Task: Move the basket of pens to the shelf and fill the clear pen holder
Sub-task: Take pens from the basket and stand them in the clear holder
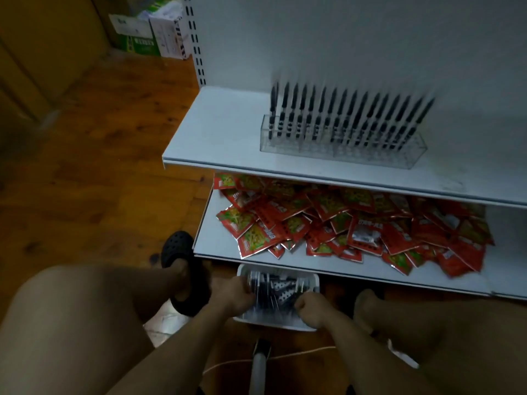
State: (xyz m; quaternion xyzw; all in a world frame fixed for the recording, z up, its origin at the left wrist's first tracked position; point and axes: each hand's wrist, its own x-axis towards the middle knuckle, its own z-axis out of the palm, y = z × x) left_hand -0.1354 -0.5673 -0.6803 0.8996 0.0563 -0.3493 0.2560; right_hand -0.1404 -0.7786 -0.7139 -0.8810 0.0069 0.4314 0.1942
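Left hand (235, 295) and right hand (309, 309) each seem clamped on pens (282, 292) in one basket (315, 280).

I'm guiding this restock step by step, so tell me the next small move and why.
Probably lift the basket out toward you, then up: the left hand and right hand are curled at its sides, it sits on the floor partly under the packet shelf, and the pen holder stands one shelf higher.

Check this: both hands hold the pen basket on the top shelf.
Wrong place. The head view shows the left hand and right hand holding the basket down by the floor, below the lower shelf, not on the top shelf.
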